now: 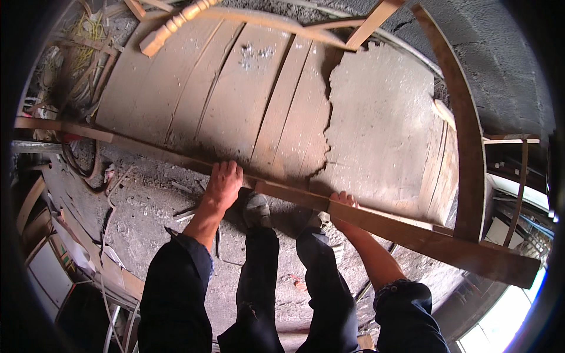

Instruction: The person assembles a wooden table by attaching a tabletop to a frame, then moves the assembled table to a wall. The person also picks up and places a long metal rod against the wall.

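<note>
Head view: left hand (pixel 224 181) and, seemingly, right hand (pixel 346 207) clamped on wooden rail (pixel 291 195); long axis slanted upper-left to lower-right.

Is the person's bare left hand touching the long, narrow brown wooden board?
Touching: head view shows the left hand curled over the board, no gap visible.

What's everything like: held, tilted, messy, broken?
Bare left hand: curled over the long brown wooden beam
Beam: held, slanting
Bare right hand: partly hidden
Flat grey-beige sheet: jagged along its left edge
Pale brown wooden plank panel: dusty, with gaps
Light brown turned wooden spindle: slanting
Thin yellow wires: tangled
Dark cloth sleeves: pushed up
</note>
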The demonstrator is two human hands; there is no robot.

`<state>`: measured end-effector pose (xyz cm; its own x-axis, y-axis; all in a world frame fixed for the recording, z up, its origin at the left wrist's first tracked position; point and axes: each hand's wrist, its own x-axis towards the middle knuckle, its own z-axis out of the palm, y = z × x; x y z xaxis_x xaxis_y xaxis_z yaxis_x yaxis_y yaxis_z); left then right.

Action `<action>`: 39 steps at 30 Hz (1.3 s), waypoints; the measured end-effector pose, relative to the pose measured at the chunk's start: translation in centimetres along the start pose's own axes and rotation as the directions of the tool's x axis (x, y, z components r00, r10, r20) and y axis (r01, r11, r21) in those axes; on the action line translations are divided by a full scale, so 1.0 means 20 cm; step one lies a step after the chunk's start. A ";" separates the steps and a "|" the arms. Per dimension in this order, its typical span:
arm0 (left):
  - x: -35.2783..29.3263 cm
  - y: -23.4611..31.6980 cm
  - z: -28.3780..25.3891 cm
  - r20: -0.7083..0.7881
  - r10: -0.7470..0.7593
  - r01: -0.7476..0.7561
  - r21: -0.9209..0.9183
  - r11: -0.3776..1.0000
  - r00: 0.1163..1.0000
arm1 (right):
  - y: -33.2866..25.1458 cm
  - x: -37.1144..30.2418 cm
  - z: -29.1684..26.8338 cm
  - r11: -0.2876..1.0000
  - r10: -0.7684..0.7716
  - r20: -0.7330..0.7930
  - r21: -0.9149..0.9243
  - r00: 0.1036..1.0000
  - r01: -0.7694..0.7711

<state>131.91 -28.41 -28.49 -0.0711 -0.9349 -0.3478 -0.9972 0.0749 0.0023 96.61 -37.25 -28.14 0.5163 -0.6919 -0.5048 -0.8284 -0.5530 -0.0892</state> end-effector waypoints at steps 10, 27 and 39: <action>-0.22 -0.03 -0.44 0.137 0.022 -0.014 -0.058 0.998 0.990 | -0.07 -0.32 -0.41 0.982 0.077 0.266 0.148 0.961 -0.120; -0.56 0.08 -1.14 0.385 0.172 -0.086 -0.230 0.969 0.907 | -0.14 -0.93 -0.83 0.943 0.046 0.432 0.279 0.901 -0.182; -0.60 -0.05 -1.34 0.503 0.182 -0.068 -0.236 0.969 0.845 | -0.24 -1.06 -1.07 0.915 -0.054 0.405 0.386 0.913 -0.118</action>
<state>133.23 -26.47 0.76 -0.2292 -0.6015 -0.7653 -0.9675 0.0545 0.2469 94.24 -29.78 1.32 0.4273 -0.4136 -0.8040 -0.9027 -0.2448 -0.3539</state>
